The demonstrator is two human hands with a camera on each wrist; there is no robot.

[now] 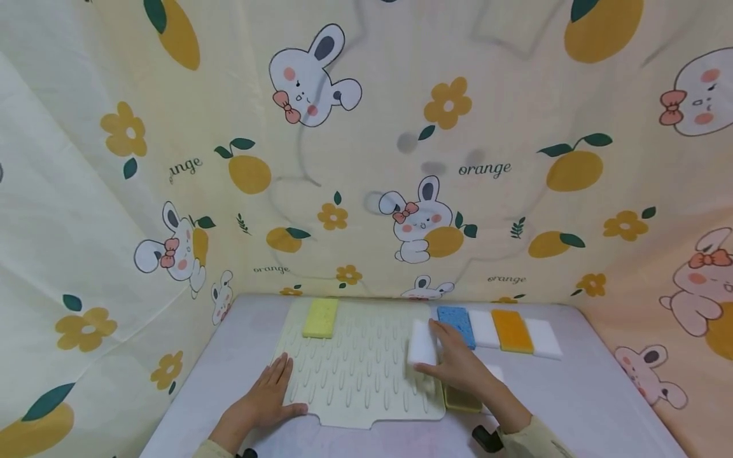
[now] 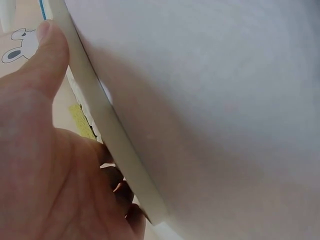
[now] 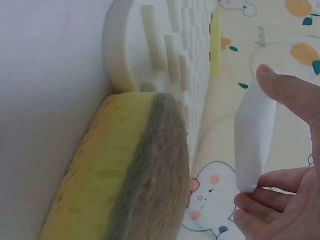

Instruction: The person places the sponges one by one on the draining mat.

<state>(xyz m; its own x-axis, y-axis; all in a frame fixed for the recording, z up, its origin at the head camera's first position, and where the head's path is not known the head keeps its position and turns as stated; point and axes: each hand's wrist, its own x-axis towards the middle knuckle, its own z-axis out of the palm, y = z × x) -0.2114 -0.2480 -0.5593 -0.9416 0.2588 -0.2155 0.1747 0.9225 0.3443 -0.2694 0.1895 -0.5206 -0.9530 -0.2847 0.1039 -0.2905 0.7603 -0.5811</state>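
Note:
My right hand (image 1: 460, 362) pinches a white sponge (image 1: 422, 343) between thumb and fingers, over the right side of a cream board (image 1: 343, 381) with rows of raised ridges. In the right wrist view that sponge is squeezed at its two ends and bends a little. My left hand (image 1: 266, 394) rests on the board's left edge, fingers extended and thumb by the near edge. A yellow sponge (image 1: 319, 318) lies on the board's far left part. Under my right wrist, a yellow sponge with a dark scouring side (image 3: 150, 165) lies beside the board's near right corner.
Right of the board, a blue sponge (image 1: 456, 326), a white sponge (image 1: 483, 329), an orange sponge (image 1: 512, 331) and another white sponge (image 1: 543, 338) form a row. One more white piece (image 1: 495, 372) is partly hidden by my right arm. A printed curtain (image 1: 366, 152) hangs behind the table.

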